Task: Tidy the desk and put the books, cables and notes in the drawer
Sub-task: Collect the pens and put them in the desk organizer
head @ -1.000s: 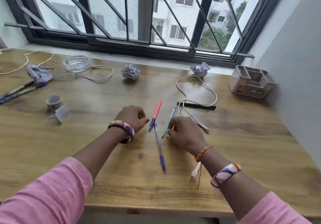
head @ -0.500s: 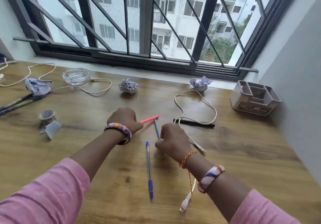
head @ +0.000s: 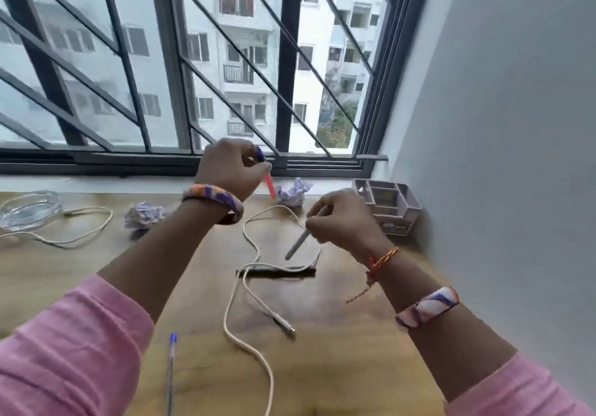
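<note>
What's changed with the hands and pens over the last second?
Both hands have lifted off the desk. The left hand now holds the pink pen raised in front of the window; the right hand holds the light blue pen above the white cable. The blue-capped pen, black pen, cable and paper balls stayed where they lay.

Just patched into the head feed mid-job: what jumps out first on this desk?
Both hands are raised over the desk, each gripping a pen: the left hand holds a pink pen up by the window, and the right hand holds a grey pen near the organiser. Below them a white cable snakes across the wood over a black pen.
</note>
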`<state>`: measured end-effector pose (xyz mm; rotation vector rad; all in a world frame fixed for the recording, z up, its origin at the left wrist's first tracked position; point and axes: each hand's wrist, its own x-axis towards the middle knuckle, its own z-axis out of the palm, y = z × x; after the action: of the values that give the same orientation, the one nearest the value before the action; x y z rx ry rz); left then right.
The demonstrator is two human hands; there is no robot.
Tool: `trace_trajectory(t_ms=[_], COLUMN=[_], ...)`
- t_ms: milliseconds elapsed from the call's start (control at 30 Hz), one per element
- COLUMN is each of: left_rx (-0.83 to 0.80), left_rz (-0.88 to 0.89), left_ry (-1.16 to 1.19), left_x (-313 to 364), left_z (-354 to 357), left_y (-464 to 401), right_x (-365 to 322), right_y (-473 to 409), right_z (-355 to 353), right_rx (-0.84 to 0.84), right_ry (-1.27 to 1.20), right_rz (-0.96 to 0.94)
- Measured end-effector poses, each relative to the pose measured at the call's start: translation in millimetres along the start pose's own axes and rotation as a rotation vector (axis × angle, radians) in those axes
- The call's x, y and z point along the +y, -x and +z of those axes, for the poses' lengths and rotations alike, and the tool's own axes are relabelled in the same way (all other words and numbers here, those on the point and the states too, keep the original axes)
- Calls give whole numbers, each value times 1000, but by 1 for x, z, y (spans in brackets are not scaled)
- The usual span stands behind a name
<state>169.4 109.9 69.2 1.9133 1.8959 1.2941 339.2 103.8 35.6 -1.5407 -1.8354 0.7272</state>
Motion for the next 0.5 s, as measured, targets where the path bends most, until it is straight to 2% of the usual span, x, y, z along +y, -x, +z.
trace_trajectory(t_ms=[167,267,367,500], left_rx=[-23,-72,-162,-313], left_rz=[149,187,177,130], left_ry=[88,102,146,109], left_x=[64,95,120,137], left_z=[59,97,137,188], left_y=[-27,-40,-54,-68], right_x=[31,45,63,85], right_y=[-21,-32,-47,-68], right_z=[-85,-129,-159,-172], right_rx=[373,526,600,544], right_ry=[5,178,356,495], right_rz=[-43,-97,-101,64])
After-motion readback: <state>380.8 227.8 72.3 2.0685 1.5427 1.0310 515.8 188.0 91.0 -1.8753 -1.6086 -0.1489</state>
